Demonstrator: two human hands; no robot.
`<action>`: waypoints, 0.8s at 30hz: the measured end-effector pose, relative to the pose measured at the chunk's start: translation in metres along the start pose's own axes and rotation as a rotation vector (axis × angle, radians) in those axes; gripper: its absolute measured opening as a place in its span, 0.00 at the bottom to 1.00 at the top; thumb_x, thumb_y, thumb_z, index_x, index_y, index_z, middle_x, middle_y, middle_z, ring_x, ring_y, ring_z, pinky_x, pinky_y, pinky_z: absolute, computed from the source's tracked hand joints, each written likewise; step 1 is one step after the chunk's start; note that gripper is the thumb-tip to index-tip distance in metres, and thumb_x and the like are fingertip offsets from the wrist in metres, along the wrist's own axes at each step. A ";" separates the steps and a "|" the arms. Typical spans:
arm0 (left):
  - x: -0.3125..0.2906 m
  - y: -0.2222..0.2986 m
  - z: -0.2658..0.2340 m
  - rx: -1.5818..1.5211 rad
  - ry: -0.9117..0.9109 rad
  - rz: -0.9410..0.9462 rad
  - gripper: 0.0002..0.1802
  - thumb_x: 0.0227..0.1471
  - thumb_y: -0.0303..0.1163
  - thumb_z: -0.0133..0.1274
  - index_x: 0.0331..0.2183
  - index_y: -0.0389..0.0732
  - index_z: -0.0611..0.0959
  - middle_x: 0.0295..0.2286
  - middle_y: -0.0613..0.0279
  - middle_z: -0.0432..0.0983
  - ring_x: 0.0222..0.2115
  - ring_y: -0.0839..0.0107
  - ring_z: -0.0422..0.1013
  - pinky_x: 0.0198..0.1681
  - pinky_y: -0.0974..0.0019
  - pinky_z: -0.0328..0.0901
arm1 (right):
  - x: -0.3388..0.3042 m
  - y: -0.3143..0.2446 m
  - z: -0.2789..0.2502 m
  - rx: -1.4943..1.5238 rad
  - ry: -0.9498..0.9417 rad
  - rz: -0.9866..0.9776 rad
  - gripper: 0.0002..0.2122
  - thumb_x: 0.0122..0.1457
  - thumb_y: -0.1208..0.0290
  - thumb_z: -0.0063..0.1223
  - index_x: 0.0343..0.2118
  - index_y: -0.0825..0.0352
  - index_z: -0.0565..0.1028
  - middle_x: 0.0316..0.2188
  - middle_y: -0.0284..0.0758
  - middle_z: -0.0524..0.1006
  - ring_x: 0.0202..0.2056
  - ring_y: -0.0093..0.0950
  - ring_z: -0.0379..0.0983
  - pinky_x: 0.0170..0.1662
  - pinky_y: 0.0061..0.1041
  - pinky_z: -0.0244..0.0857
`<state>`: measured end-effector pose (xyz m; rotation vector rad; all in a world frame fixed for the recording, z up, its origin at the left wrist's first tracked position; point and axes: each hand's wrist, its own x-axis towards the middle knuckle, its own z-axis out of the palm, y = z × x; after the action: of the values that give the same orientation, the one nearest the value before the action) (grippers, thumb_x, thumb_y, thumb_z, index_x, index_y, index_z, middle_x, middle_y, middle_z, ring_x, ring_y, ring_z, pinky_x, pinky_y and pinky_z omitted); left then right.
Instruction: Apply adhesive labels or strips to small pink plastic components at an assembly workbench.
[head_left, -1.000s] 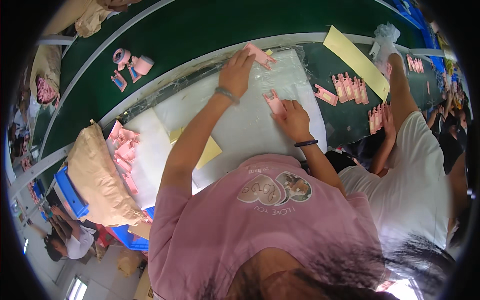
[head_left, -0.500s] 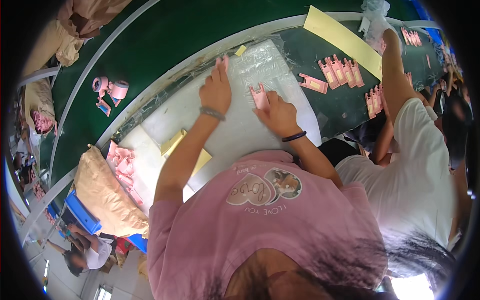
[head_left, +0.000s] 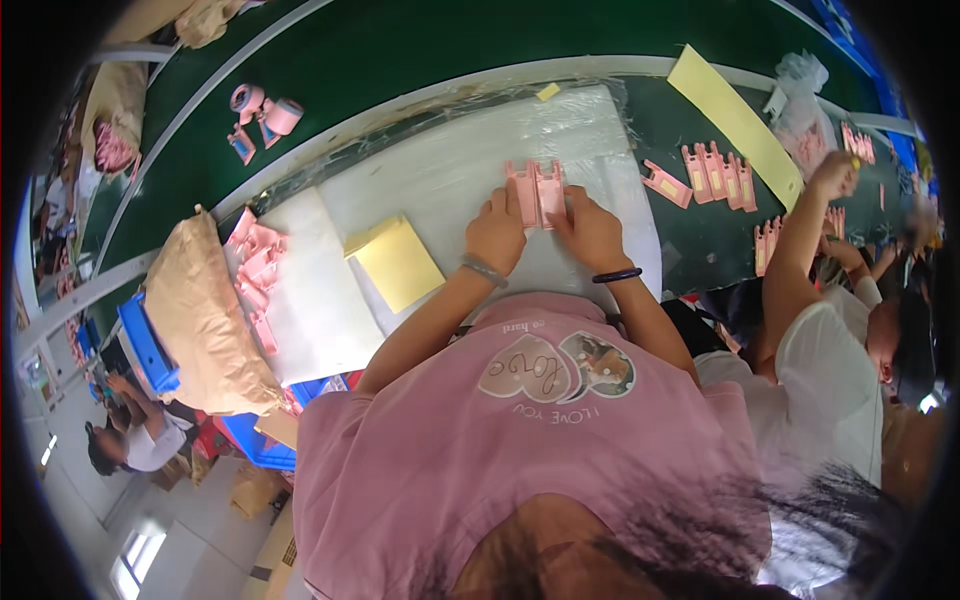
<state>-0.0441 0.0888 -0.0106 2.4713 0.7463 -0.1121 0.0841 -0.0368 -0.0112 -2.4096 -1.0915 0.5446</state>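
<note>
Two flat pink plastic parts with pronged tops lie side by side on the white padded sheet [head_left: 450, 190], their long edges touching or nearly so. My left hand [head_left: 497, 235] is closed on the left pink part [head_left: 522, 190]; its fingers lie along that part's outer edge. On the other side, my right hand [head_left: 592, 236] grips the right pink part [head_left: 549, 190] by its lower outer edge. To the left of my left forearm sits a stack of yellow sheets [head_left: 402, 268].
A brown paper bag [head_left: 212, 310] with loose pink parts [head_left: 258, 265] stands at the left. Pink parts in rows [head_left: 718, 178] and a long yellow strip [head_left: 735, 125] lie at the right, beside a co-worker's raised arm [head_left: 800, 240]. Pink rolls [head_left: 265, 110] lie on the green surface [head_left: 400, 50].
My left hand has come back from the sheet's far edge to a pink part beside the right hand's. The view has shifted, and the co-worker's arm has drawn back from the clear bag.
</note>
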 end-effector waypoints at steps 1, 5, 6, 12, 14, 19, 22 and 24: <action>0.001 0.004 -0.001 0.105 0.027 -0.029 0.38 0.43 0.26 0.55 0.58 0.33 0.64 0.45 0.54 0.67 0.43 0.56 0.70 0.39 0.57 0.72 | -0.001 0.002 0.000 0.017 -0.012 0.032 0.21 0.57 0.57 0.57 0.50 0.62 0.68 0.25 0.38 0.78 0.26 0.39 0.77 0.29 0.38 0.68; -0.007 0.001 -0.014 0.214 0.246 0.109 0.30 0.42 0.25 0.53 0.52 0.36 0.73 0.41 0.59 0.68 0.41 0.61 0.69 0.36 0.58 0.72 | -0.005 0.002 0.002 0.022 0.018 0.004 0.20 0.57 0.58 0.57 0.49 0.61 0.69 0.23 0.36 0.78 0.25 0.38 0.77 0.28 0.37 0.68; -0.007 -0.003 -0.011 0.214 0.254 0.101 0.30 0.42 0.25 0.53 0.52 0.36 0.73 0.41 0.59 0.68 0.41 0.61 0.69 0.36 0.58 0.72 | -0.006 0.000 0.001 0.028 0.006 0.026 0.19 0.56 0.60 0.57 0.48 0.62 0.69 0.24 0.38 0.78 0.27 0.40 0.77 0.29 0.39 0.68; -0.018 -0.015 0.004 0.017 0.074 0.269 0.30 0.40 0.27 0.58 0.50 0.40 0.74 0.47 0.59 0.68 0.46 0.58 0.68 0.44 0.58 0.69 | -0.007 -0.008 0.008 0.007 -0.010 0.013 0.18 0.57 0.60 0.56 0.48 0.62 0.69 0.26 0.41 0.79 0.28 0.43 0.77 0.30 0.41 0.68; -0.031 -0.019 -0.010 -0.013 0.150 0.244 0.29 0.40 0.26 0.58 0.49 0.40 0.75 0.47 0.58 0.69 0.46 0.57 0.68 0.46 0.57 0.68 | -0.007 -0.004 0.005 0.010 -0.023 0.012 0.18 0.57 0.59 0.55 0.47 0.61 0.70 0.26 0.40 0.79 0.28 0.42 0.77 0.30 0.40 0.68; -0.071 -0.089 -0.048 -0.007 0.648 -0.009 0.32 0.34 0.18 0.51 0.48 0.40 0.76 0.44 0.55 0.74 0.45 0.54 0.68 0.49 0.53 0.64 | -0.014 0.003 0.003 0.039 0.022 -0.001 0.15 0.57 0.66 0.56 0.47 0.61 0.72 0.29 0.39 0.79 0.29 0.39 0.77 0.31 0.37 0.68; -0.091 -0.159 -0.059 0.133 0.730 -0.206 0.31 0.37 0.20 0.53 0.49 0.40 0.76 0.46 0.54 0.71 0.47 0.52 0.65 0.51 0.52 0.62 | -0.013 -0.008 0.002 0.127 0.056 -0.088 0.13 0.57 0.71 0.55 0.45 0.62 0.74 0.29 0.39 0.79 0.29 0.37 0.77 0.31 0.35 0.69; -0.099 -0.196 -0.054 0.204 0.623 -0.340 0.33 0.37 0.24 0.56 0.50 0.42 0.75 0.50 0.56 0.68 0.50 0.52 0.63 0.53 0.51 0.61 | -0.009 -0.023 0.003 0.164 0.036 -0.133 0.12 0.57 0.72 0.54 0.44 0.62 0.74 0.29 0.39 0.78 0.29 0.37 0.77 0.31 0.34 0.69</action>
<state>-0.2363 0.2053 -0.0369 2.5565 1.4749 0.5034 0.0636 -0.0294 0.0005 -2.1806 -1.1357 0.5227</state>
